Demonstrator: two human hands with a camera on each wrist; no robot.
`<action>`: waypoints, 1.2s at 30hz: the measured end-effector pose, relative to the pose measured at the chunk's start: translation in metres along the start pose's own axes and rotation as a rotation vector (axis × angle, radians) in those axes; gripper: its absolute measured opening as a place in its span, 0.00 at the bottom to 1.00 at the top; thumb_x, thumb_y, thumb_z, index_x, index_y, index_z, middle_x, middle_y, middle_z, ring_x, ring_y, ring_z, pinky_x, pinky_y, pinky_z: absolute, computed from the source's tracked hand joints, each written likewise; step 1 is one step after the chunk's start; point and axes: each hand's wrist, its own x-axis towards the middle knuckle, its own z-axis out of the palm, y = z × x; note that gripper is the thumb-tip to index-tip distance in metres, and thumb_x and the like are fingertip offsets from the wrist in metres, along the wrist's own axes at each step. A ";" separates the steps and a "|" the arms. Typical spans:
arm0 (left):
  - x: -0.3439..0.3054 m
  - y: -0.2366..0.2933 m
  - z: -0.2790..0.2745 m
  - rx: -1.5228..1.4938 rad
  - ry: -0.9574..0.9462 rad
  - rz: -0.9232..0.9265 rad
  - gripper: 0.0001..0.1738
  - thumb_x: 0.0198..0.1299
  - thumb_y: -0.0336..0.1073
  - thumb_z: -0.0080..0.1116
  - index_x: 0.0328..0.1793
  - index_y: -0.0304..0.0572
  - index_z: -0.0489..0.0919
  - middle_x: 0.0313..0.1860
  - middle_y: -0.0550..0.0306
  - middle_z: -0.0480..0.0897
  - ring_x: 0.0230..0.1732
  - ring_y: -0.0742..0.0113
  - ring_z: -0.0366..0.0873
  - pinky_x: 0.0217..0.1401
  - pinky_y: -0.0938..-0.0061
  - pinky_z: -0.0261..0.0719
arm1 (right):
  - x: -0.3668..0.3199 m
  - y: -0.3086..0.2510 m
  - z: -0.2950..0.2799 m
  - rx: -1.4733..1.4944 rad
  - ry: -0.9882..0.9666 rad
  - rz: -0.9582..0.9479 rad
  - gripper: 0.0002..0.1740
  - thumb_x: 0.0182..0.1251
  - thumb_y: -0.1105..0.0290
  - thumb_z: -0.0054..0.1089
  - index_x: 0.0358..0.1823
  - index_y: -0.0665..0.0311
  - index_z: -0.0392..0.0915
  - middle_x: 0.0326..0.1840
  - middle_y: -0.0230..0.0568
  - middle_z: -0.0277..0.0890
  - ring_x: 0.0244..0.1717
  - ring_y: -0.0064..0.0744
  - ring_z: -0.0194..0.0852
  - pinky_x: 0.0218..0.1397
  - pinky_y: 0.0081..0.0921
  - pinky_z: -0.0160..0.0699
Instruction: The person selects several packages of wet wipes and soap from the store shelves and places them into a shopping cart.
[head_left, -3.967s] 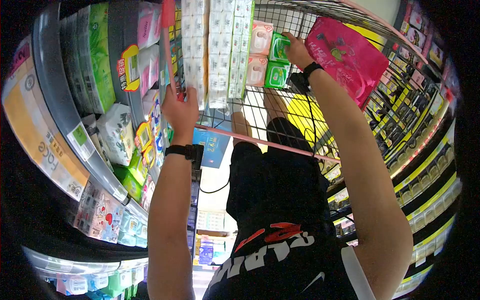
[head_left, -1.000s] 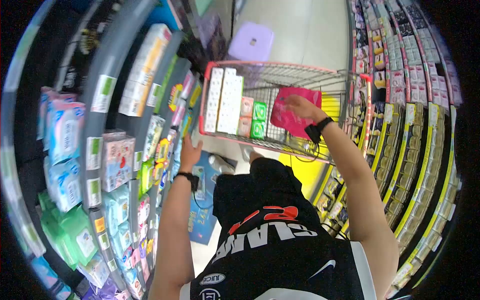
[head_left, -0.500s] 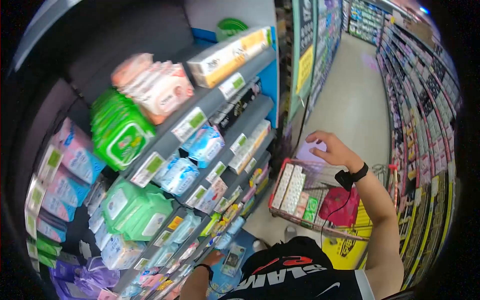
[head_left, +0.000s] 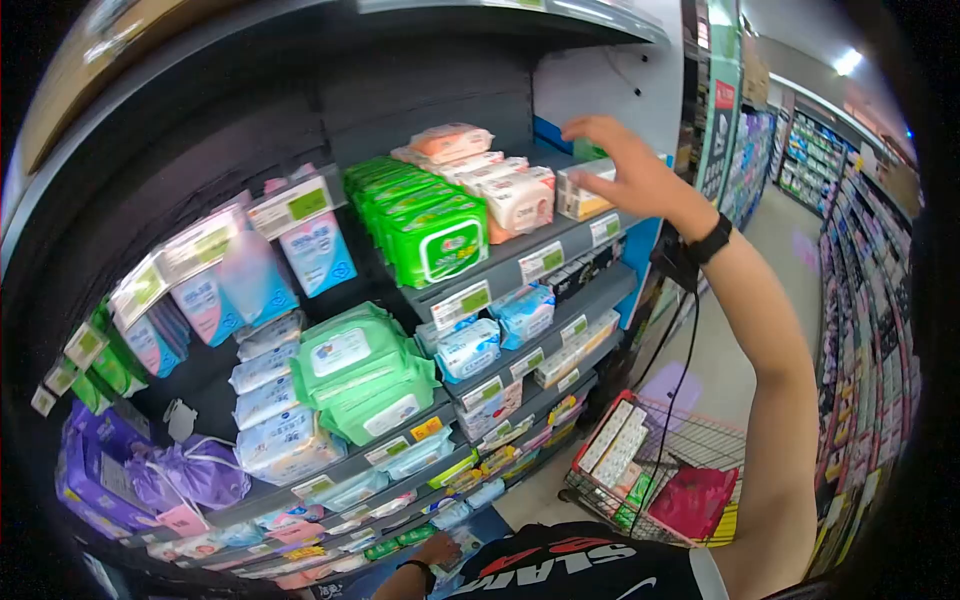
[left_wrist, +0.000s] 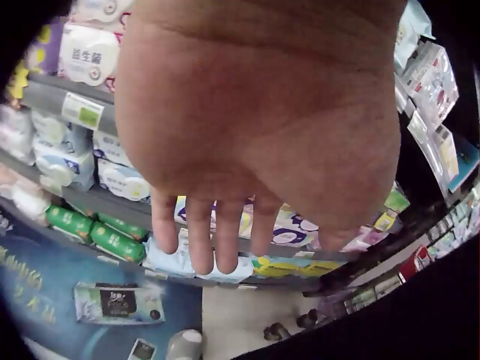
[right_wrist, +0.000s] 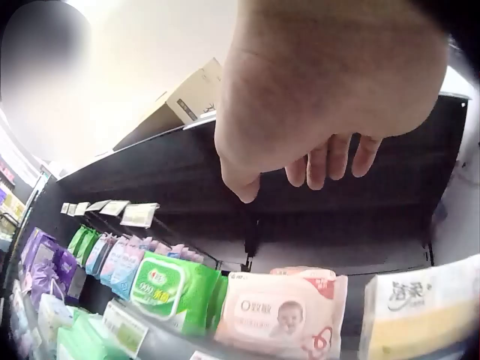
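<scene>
Pink packs [head_left: 522, 203] sit beside green packs [head_left: 440, 243] — our right hand [head_left: 642, 175] near, fingers loosely bent, empty. Left hand [left_wrist: 259, 124] low — fingers straight.

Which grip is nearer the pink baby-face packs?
Right. The right grip is raised close to the right of the pink baby-face packs; the left grip is far below them, near the head view's bottom.

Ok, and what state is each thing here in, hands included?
Right hand, open, empty, raised
Left hand, open, empty, lowered
Shopping cart, partly loaded
Magenta bag, lying in the cart
Front green wipes pack, lid shut
Front pink wipes pack, lid shut
</scene>
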 end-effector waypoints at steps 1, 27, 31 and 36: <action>-0.010 0.003 -0.002 0.025 0.010 -0.033 0.29 0.68 0.61 0.54 0.54 0.42 0.84 0.48 0.43 0.87 0.49 0.43 0.84 0.55 0.54 0.80 | 0.017 0.005 0.006 0.016 0.019 0.011 0.28 0.65 0.61 0.68 0.64 0.64 0.73 0.65 0.48 0.73 0.68 0.50 0.69 0.72 0.40 0.67; -0.062 -0.042 0.092 -0.700 0.320 -0.433 0.26 0.67 0.56 0.61 0.53 0.40 0.86 0.40 0.46 0.88 0.44 0.56 0.86 0.47 0.61 0.81 | 0.211 0.033 0.161 0.020 -0.786 0.728 0.72 0.54 0.29 0.60 0.86 0.66 0.29 0.85 0.60 0.49 0.85 0.54 0.48 0.81 0.43 0.58; -0.063 -0.050 0.102 -0.708 0.316 -0.437 0.26 0.67 0.56 0.61 0.53 0.40 0.86 0.39 0.46 0.88 0.43 0.57 0.86 0.47 0.61 0.82 | 0.207 0.023 0.145 0.023 -0.670 0.718 0.74 0.54 0.36 0.64 0.85 0.65 0.22 0.84 0.62 0.50 0.83 0.51 0.54 0.79 0.42 0.63; -0.065 -0.064 0.098 -0.717 0.313 -0.429 0.25 0.67 0.55 0.61 0.53 0.40 0.86 0.39 0.47 0.88 0.43 0.57 0.86 0.46 0.62 0.82 | 0.194 0.011 0.124 -0.195 -0.432 0.516 0.68 0.56 0.35 0.66 0.85 0.65 0.35 0.73 0.68 0.68 0.72 0.61 0.70 0.73 0.45 0.72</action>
